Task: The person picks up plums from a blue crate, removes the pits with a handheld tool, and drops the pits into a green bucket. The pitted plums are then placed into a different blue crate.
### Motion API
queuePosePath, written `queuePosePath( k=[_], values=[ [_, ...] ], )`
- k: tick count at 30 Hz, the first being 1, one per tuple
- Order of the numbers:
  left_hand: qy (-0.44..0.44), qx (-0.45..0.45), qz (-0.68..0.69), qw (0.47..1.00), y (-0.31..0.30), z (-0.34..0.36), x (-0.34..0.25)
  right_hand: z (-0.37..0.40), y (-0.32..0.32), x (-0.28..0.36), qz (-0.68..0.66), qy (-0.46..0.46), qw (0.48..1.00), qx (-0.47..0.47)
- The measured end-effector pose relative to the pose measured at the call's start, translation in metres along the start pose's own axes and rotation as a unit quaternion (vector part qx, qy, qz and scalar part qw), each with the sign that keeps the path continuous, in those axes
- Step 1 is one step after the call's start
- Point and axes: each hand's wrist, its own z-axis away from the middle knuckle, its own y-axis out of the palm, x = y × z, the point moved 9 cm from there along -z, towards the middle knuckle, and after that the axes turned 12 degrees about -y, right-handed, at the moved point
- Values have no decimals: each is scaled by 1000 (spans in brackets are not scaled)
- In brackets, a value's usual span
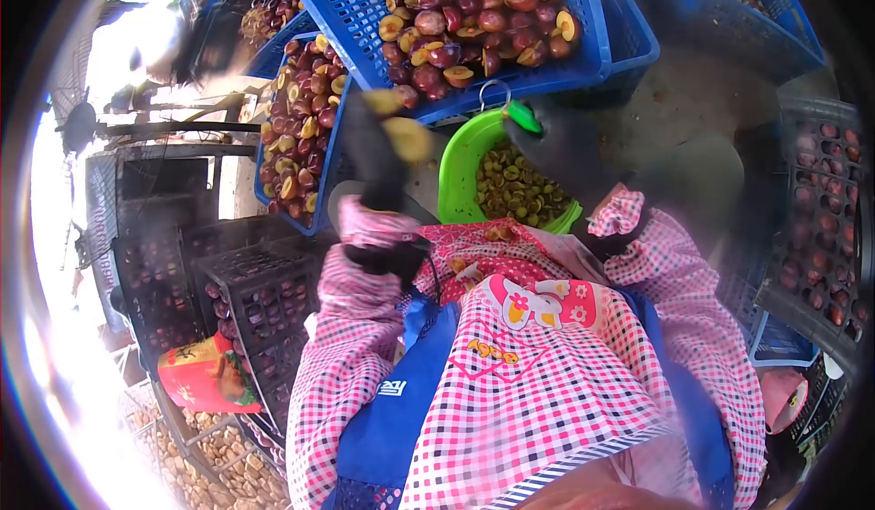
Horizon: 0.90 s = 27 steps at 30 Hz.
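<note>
My left hand [372,150], in a dark glove and smeared by motion, is at the left of the green bucket. Yellow plum halves [407,138] are at its fingertips. My right hand [558,144], also dark-gloved, is closed around a green-handled tool [524,116] with a metal loop, above the bucket's right side. The green bucket [456,182] stands between my hands and holds many small brownish-green pieces [515,186]. Just beyond it is a blue crate [351,31] with whole and halved red plums [474,22].
Another blue crate [330,186] of cut plums stands at the left. Black crates of plums [273,305] are at lower left, beside a red and yellow bag [208,373]. A black crate [825,223] with plums is at the right. More blue crates are at the back.
</note>
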Motion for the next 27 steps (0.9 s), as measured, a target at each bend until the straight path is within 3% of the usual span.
queuePosePath(
  k=[2, 3, 4, 5, 7, 9, 11, 13, 15, 16, 17, 18, 19, 20, 21, 22, 23, 24, 25, 27],
  values=[
    [164, -115, -181, 963, -69, -42, -64, 6, 9, -2, -42, 9, 998, 46],
    [165, -117, -182, 962, -71, -44, -73, 6, 9, -1, -43, 8, 998, 46],
    [299, -214, -385, 847, -58, -26, -108, 7, 15, -2, -41, 27, 996, 74],
    [407, -294, -558, 661, -29, -4, -133, 8, 20, -5, -38, 46, 993, 100],
    [349, -78, -512, 781, 34, -14, -109, 9, 24, -10, -44, 57, 992, 107],
    [354, -2, -614, 705, 92, -28, -63, 10, 28, -15, -48, 64, 990, 117],
    [337, 12, -675, 656, 131, -40, -27, 17, 31, -30, -87, 126, 979, 132],
    [363, 49, -676, 640, 133, -59, -3, 16, 28, -33, -98, 119, 983, 104],
    [390, 84, -707, 584, 138, -63, 6, 13, 25, -30, -113, 115, 984, 72],
    [389, 85, -708, 583, 136, -62, 6, 14, 21, -31, -169, 158, 972, 33],
    [279, 110, -594, 746, 122, -74, 2, 14, 16, -34, -224, 201, 954, -6],
    [157, 130, -449, 870, 110, -87, 4, 9, 10, -34, -224, 200, 954, -9],
    [156, 132, -451, 869, 111, -75, 0, 9, 8, -38, -345, 245, 905, -42],
    [52, 280, -237, 929, 122, -45, 3, 14, 12, -39, -458, 288, 838, -71],
    [-55, 405, -3, 913, 133, -11, 5, 14, 12, -39, -458, 290, 838, -71],
    [-56, 407, -2, 912, 134, 9, 15, 17, 16, -40, -498, 316, 804, -71],
    [-129, 412, 74, 899, 136, 28, 35, 20, 20, -41, -536, 342, 768, -73],
    [-203, 412, 149, 876, 139, 37, 54, 22, 21, -40, -533, 344, 769, -77],
    [-206, 415, 150, 873, 139, 33, 65, 24, 30, -34, -558, 342, 754, -60],
    [-109, 548, 203, 804, 146, 44, 55, 26, 41, -27, -631, 324, 705, -4]
  ],
)
